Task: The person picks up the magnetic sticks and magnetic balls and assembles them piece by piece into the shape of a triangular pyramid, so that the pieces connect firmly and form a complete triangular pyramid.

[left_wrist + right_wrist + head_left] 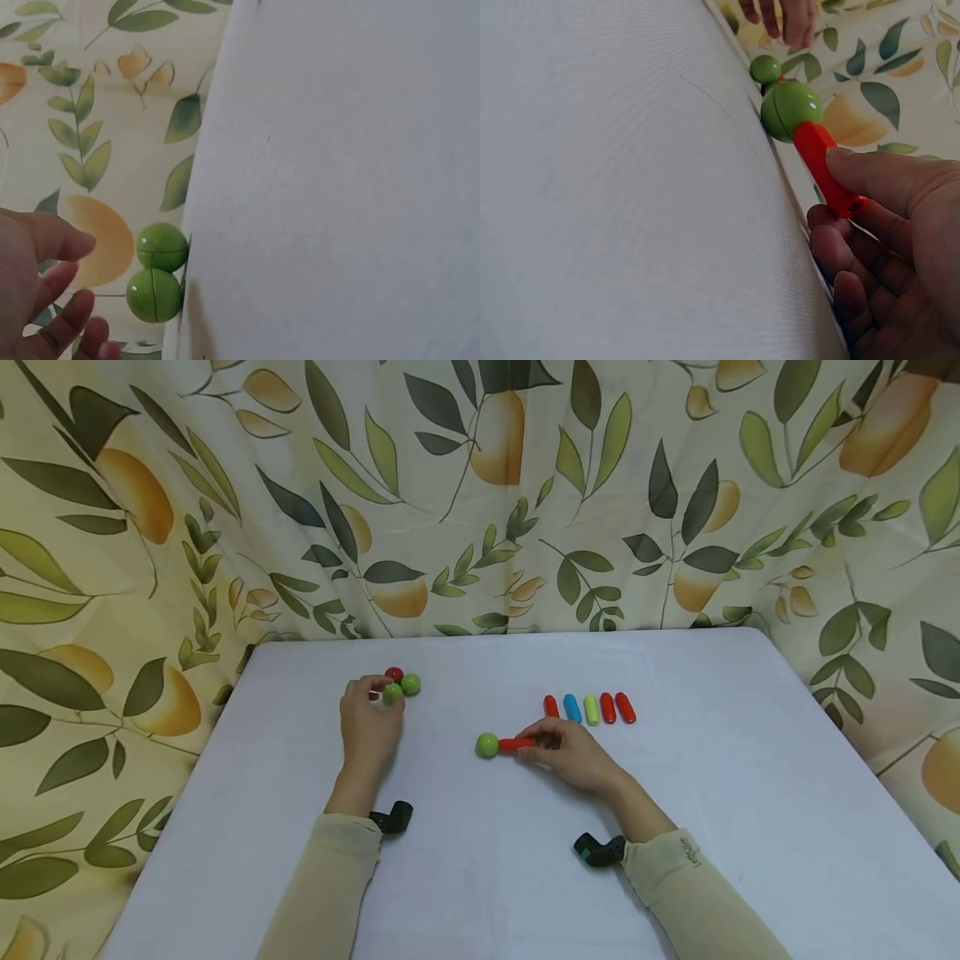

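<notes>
In the head view my right hand (572,753) pinches a red magnetic-toy rod (517,744) between thumb and fingers. A green ball (487,745) sits on the rod's far end; the right wrist view shows the rod (822,165) meeting that ball (792,111). My left hand (371,720) is by a small cluster at the back left: a red ball (393,674), a green ball (410,684) and a nearer green ball (392,694). The left wrist view has the fingers of the left hand (56,289) parted, with a gap before two touching green balls (154,295).
Beyond the right hand lies a row of short rods: a red rod (551,706), a blue rod (572,708), a yellow-green rod (592,709) and two more red rods (617,708). A white cloth covers the table (480,860). A leaf-patterned curtain (480,552) hangs behind its back edge.
</notes>
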`<state>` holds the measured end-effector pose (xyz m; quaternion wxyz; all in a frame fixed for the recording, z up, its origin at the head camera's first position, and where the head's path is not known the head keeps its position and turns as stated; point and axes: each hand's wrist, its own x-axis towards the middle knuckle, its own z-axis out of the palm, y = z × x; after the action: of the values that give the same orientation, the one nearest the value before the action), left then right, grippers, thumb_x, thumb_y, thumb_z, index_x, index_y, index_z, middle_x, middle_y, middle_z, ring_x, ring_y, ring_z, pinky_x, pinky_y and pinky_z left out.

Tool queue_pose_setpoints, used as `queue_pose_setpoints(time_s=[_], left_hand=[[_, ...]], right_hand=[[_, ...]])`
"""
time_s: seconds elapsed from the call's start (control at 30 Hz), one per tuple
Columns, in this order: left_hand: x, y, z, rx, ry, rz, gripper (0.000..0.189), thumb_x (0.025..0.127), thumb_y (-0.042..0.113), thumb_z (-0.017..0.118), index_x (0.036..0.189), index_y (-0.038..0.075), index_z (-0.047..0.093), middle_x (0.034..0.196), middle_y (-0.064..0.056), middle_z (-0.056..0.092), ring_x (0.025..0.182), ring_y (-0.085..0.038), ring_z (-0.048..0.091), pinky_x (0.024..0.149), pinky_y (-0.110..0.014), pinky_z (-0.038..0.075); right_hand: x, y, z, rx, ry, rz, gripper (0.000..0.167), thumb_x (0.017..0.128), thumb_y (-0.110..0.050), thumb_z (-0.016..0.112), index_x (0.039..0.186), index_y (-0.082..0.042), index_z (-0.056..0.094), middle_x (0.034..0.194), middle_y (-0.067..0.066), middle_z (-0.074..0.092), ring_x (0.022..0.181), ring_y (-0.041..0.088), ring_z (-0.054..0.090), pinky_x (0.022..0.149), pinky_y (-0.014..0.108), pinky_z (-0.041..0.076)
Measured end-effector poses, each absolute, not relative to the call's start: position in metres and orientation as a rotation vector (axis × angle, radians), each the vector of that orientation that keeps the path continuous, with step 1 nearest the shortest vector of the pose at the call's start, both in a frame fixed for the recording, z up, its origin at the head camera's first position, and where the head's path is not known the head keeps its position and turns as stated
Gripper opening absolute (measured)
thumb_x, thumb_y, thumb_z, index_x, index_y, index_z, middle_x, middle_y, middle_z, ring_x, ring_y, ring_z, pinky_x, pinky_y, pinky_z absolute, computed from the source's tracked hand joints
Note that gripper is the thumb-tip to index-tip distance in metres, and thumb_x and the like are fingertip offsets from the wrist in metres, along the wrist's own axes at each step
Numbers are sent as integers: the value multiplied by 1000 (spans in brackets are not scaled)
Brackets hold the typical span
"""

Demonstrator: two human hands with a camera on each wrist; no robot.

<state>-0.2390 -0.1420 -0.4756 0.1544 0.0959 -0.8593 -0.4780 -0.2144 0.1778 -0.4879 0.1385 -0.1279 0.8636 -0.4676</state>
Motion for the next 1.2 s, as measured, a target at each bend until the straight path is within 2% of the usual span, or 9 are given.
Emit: queue_pose_setpoints(time_s=[0.2, 0.3, 0.53, 0.83, 1.03, 1.2], left_hand=[[-240, -148, -482, 291, -2597, -1334, 50, 92, 20, 72, 140, 15, 61, 148, -13, 47, 132, -36, 45, 105, -54, 43], [-241, -149, -483, 257, -2646, -1319, 56, 92, 20, 73, 145, 14, 57, 153, -15, 44, 137, -39, 42, 109, -56, 41], [-243, -150, -485, 232, -2710, -1289, 59, 92, 21, 71, 149, 15, 55, 158, -11, 44, 138, -40, 41, 112, -55, 39], [-240, -152, -485, 283, -2698, -1286, 51, 94, 19, 69, 144, 16, 58, 155, -12, 48, 135, -37, 45, 108, -55, 41], [-240, -152, -485, 302, -2688, -1279, 43, 94, 17, 67, 137, 15, 62, 136, -14, 58, 122, -36, 51, 97, -51, 44], [-239, -152, -486, 278, -2701, -1277, 37, 96, 18, 67, 132, 12, 64, 130, -15, 61, 121, -36, 52, 99, -51, 42]], right_hand=[[-213, 177, -487, -365, 2512, -1333, 27, 93, -32, 78, 118, -22, 74, 95, 3, 64, 90, 22, 56, 73, 27, 47], [-214, 178, -488, -356, 2520, -1328, 26, 93, -33, 78, 117, -23, 74, 95, 3, 64, 90, 22, 57, 73, 28, 47], [-213, 177, -488, -331, 2505, -1341, 29, 93, -32, 78, 119, -21, 73, 97, 4, 65, 92, 23, 57, 73, 28, 49], [-214, 176, -487, -370, 2509, -1342, 27, 94, -31, 77, 118, -20, 74, 97, 4, 64, 91, 22, 56, 73, 27, 47], [-214, 176, -486, -374, 2508, -1347, 27, 94, -32, 78, 118, -20, 74, 97, 4, 64, 91, 22, 56, 73, 27, 47], [-212, 177, -485, -357, 2495, -1350, 28, 94, -31, 77, 119, -19, 73, 97, 3, 64, 91, 22, 56, 72, 26, 48]])
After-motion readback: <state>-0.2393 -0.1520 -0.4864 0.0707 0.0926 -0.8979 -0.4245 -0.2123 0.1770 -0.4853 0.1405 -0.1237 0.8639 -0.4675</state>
